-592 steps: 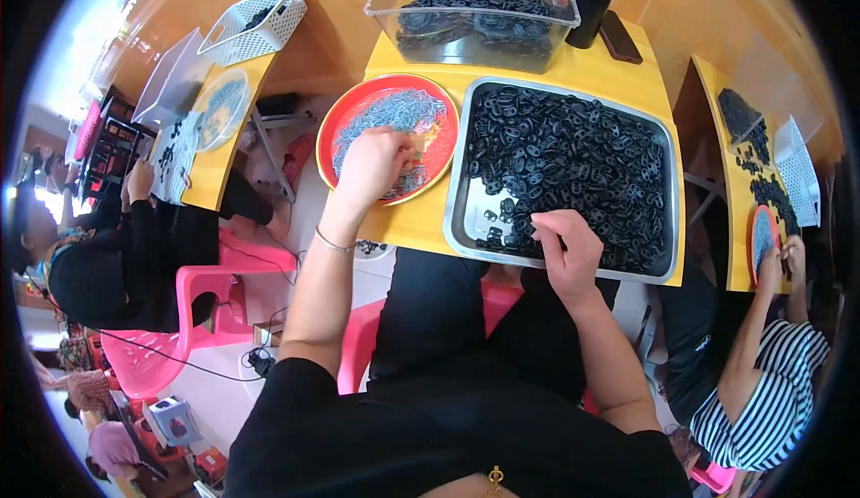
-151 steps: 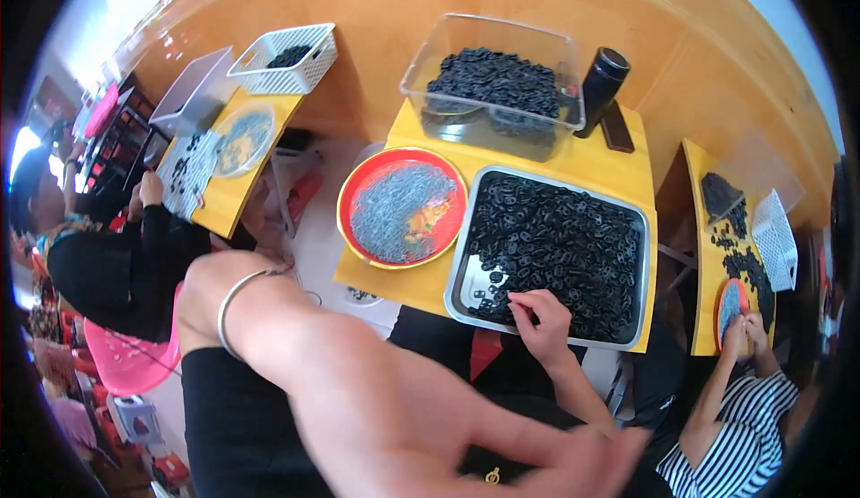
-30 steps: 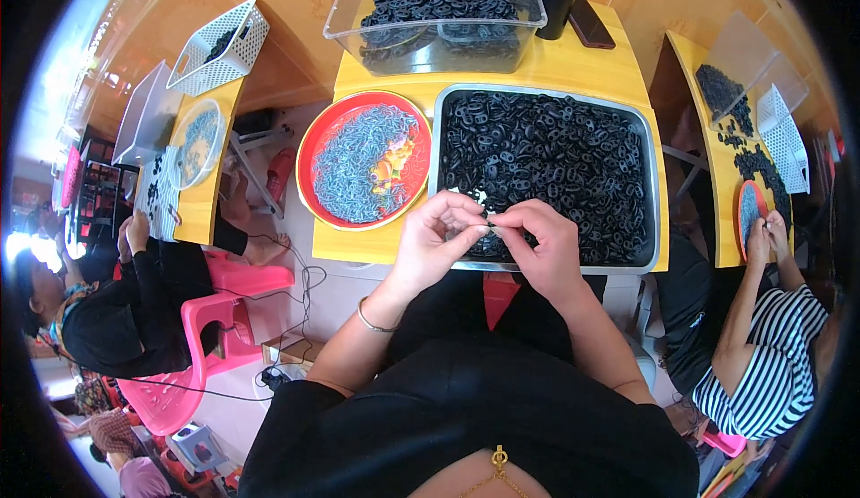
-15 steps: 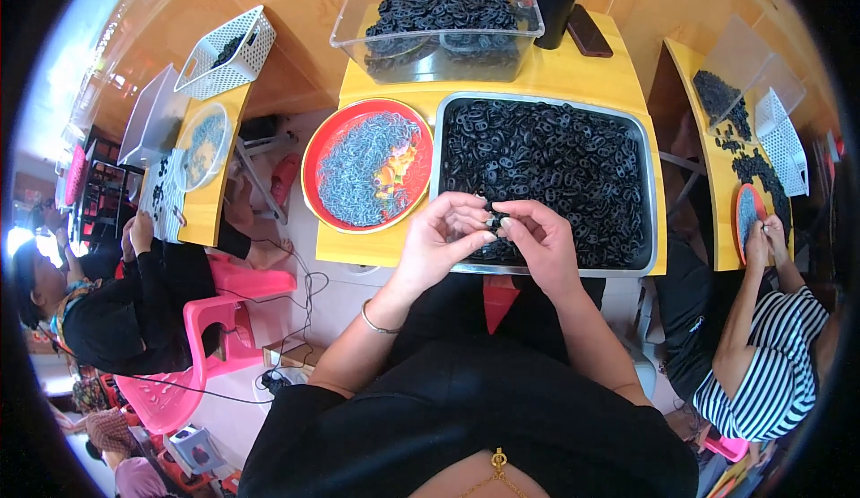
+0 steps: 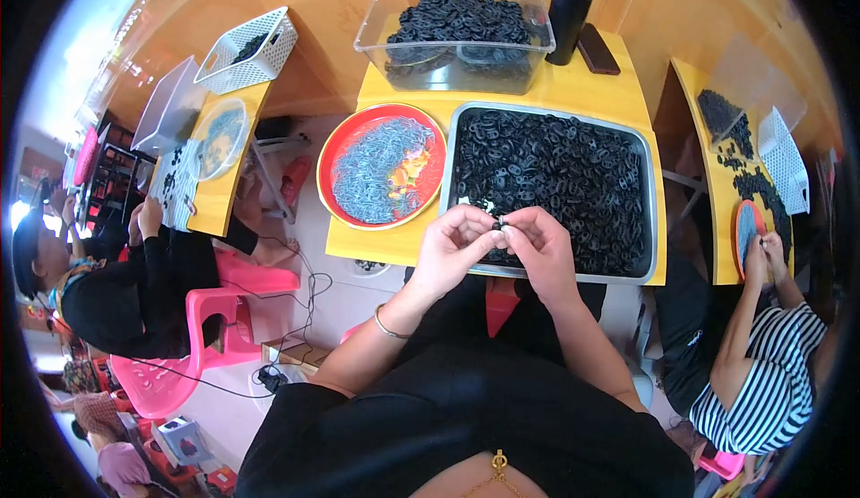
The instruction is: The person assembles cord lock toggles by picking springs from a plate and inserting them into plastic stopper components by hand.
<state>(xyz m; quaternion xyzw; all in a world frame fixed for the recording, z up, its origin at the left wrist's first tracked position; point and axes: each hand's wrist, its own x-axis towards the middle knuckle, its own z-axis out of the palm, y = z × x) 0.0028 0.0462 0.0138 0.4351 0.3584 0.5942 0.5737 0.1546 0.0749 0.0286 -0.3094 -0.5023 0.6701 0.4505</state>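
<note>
Over the near edge of a metal tray, my left hand and my right hand meet fingertip to fingertip. Both are closed in a pinch on one small black plastic piece, mostly covered by the fingers. Many black oval pieces with holes fill the tray. To its left is a red round dish heaped with small silvery metal pieces, too fine to tell their kind. Some orange and yellow scraps lie among them.
A clear bin of black pieces stands at the back of the yellow table, beside a black flask and a dark phone. Co-workers sit at side tables, left and right. A pink chair and cables are at left.
My fingertips have drawn closer together around the small black piece, and my left fingers are more curled. The whole view has shifted slightly, with the table appearing a little lower and further right.
</note>
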